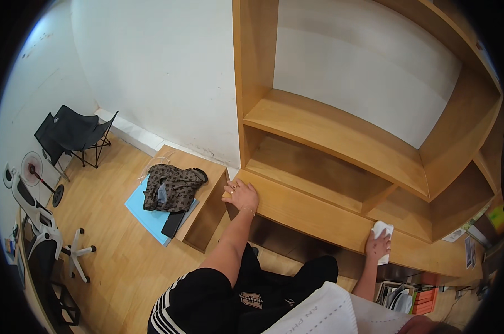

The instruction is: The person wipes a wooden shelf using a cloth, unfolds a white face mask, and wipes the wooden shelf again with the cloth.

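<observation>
My left hand [242, 195] rests on the left end of the wooden desk top [313, 209], fingers spread over its edge, with a ring and a thin bracelet on. Nothing is held in it. Farther right, my right hand [378, 245] presses a crumpled white cloth [383, 229] onto the desk near its front edge; whether it is fabric or paper I cannot tell. Behind the desk top rises a wooden shelf unit [319, 122] with bare compartments.
Left of the desk, a low wooden cabinet [213, 214] carries a patterned brown garment [174, 186], a light-blue folder [143, 209] and a black phone-like object [173, 224]. Beyond are a folding chair [76, 131], fan [33, 168] and office chair [43, 239]. Books [397, 298] stand lower right.
</observation>
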A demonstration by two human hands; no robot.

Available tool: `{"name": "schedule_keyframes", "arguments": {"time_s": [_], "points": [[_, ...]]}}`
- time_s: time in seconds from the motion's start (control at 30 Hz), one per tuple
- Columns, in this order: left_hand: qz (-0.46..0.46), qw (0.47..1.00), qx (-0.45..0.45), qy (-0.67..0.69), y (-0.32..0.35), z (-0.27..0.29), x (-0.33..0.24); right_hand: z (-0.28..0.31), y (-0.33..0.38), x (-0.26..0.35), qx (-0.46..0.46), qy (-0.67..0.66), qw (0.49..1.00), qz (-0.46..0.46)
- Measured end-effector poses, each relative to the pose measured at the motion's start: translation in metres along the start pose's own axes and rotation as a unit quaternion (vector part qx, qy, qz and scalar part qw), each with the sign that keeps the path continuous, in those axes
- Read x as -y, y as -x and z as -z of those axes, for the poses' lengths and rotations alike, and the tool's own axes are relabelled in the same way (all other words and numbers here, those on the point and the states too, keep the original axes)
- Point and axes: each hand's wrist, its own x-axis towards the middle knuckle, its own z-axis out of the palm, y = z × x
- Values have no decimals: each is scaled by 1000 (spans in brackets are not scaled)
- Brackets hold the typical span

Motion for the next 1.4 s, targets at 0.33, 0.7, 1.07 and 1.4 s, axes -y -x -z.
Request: {"name": "schedule_keyframes", "arguments": {"time_s": [0.33, 0.7, 1.07, 1.4], "points": [[9, 1000, -10, 1, -3, -1, -1, 14, 93, 155, 73, -64, 971, 218], [0, 1000, -28, -6, 0, -4, 1, 14, 148, 291, 132, -115, 887, 427], [-20, 999, -38, -32, 1, -5, -4, 2, 125, 261, 98, -213, 803, 548], [-31, 998, -17, -61, -5, -5, -4, 8, 44, 56, 5, -125, 925, 358]]}}
